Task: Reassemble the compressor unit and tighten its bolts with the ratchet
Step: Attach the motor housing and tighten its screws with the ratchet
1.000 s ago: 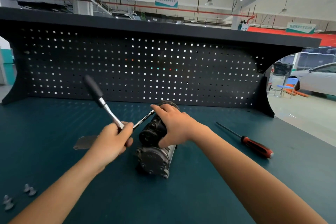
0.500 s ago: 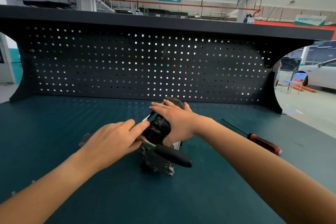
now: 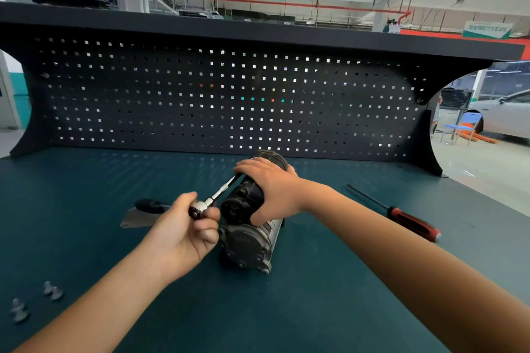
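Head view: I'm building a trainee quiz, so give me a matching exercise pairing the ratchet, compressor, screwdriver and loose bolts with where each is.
1 ratchet
2 compressor
3 screwdriver
4 loose bolts

A lying untouched on the right of the bench
B gripped by the left hand
C lying at the bench's near left
D held by the right hand

Pairs: 1-B, 2-D, 3-A, 4-C

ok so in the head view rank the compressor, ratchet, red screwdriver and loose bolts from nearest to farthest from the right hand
1. compressor: gripped under the right hand.
2. ratchet: just left, its shaft tip by the fingers.
3. red screwdriver: lying off to the right.
4. loose bolts: far left, closest to the camera.
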Motion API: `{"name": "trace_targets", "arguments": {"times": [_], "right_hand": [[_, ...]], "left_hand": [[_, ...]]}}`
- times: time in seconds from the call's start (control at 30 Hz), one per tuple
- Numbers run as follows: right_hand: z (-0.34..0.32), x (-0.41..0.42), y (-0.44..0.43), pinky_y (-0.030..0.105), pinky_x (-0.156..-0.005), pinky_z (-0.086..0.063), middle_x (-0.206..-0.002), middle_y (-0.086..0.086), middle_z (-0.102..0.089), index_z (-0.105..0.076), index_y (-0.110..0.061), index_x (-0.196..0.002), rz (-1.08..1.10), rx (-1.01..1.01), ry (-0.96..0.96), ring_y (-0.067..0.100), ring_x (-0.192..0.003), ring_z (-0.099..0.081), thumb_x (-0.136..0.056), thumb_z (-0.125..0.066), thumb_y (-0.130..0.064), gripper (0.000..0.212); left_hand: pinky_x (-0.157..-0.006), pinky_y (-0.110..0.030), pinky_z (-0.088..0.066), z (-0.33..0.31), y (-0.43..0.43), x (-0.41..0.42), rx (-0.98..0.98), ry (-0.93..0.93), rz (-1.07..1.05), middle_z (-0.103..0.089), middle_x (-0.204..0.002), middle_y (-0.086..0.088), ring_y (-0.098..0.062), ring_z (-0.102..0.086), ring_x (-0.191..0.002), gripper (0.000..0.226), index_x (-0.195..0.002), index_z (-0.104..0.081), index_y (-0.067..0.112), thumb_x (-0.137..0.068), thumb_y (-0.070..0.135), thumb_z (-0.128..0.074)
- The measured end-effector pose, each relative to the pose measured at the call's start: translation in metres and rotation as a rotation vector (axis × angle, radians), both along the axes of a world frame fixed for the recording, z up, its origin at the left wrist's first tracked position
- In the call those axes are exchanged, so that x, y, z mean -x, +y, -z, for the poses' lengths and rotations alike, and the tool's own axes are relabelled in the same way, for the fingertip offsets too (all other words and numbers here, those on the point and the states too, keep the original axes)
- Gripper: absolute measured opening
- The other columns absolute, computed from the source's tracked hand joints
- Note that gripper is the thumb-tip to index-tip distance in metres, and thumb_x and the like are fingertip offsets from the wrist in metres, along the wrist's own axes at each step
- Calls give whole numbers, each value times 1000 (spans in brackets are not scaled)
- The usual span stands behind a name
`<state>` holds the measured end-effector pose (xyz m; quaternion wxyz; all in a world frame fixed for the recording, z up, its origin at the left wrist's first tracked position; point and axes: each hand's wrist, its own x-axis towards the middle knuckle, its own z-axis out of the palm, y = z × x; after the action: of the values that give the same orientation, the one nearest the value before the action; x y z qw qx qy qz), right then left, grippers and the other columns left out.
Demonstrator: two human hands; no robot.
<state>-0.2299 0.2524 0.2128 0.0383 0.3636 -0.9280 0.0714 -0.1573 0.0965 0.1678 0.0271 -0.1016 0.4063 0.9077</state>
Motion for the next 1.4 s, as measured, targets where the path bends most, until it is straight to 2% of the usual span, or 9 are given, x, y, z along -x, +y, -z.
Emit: {"name": "trace_targets", "arguments": {"times": [0.2,0.33,0.5,0.63,0.83,1.0,1.17,1.27,1.4], "right_hand": [[1,-1,1,63,-108,-16,-151,-8,-18,-21,-20,-145,7,23,-7,14,-141,-9,-71,-73,-30,91],[1,-2,0,59,-109,-17,-151,-7,-15,-19,-18,-146,5,31,-12,15,-140,-11,-71,-73,-29,93],[1,-3,1,56,-108,-22,-147,-2,-19,-25,-16,-143,-4,34,17,18,-137,-19,-70,-75,-30,89],[-1,2,3,61,-110,-16,-154,-4,-12,-21,-16,-146,-40,15,-22,20,-144,-1,-75,-74,-34,90],[3,7,3,59,-112,-10,-157,-8,-8,-11,-21,-149,-22,23,-44,18,-144,9,-73,-73,-30,98],[3,5,2,59,-111,-14,-154,-5,-13,-14,-17,-149,-34,21,-3,16,-144,1,-75,-73,-33,96],[3,2,2,60,-110,-14,-153,-5,-15,-16,-17,-148,-22,17,-1,17,-143,-3,-71,-73,-27,97],[3,2,2,61,-110,-11,-154,-6,-13,-16,-18,-148,-18,18,-5,16,-143,-2,-71,-73,-27,96],[3,2,1,63,-109,-12,-152,-6,-17,-20,-17,-147,-23,27,7,16,-143,-5,-71,-73,-28,93]], "left_hand": [[-33,-16,-29,2,-2,1,489,98,-110,-50,-49,-1,-6,-31,-32,24,-76,-42,15,-98,24,-39],[-42,-12,-35,-1,-8,-2,1210,347,-273,-52,-55,4,-5,-45,-39,9,-100,-47,19,-98,26,-41],[-47,-19,-33,-6,-5,-5,2176,511,-212,-57,-86,8,-11,-55,-66,36,-131,-22,26,-98,41,-29],[-72,-27,-46,-8,-17,0,2456,606,-182,-43,-102,7,-14,-57,-91,47,-142,-8,28,-99,39,-25],[-63,-20,-35,-7,-25,5,2592,734,-232,-34,-96,7,-10,-51,-85,48,-144,-9,30,-100,35,-27],[-66,-20,-40,3,-29,3,2227,763,-297,-42,-97,15,-6,-52,-82,49,-142,-18,36,-96,38,-33],[-49,-16,-42,11,-8,7,1051,383,-211,-61,-54,3,-7,-51,-44,19,-111,-46,23,-99,31,-35],[-36,-16,-36,1,-9,5,382,95,-61,-54,-45,0,-9,-38,-31,32,-88,-48,13,-100,37,-31],[-33,-13,-31,-2,-6,-1,180,19,56,-46,-46,3,-5,-30,-28,29,-84,-44,16,-99,37,-32]]}}
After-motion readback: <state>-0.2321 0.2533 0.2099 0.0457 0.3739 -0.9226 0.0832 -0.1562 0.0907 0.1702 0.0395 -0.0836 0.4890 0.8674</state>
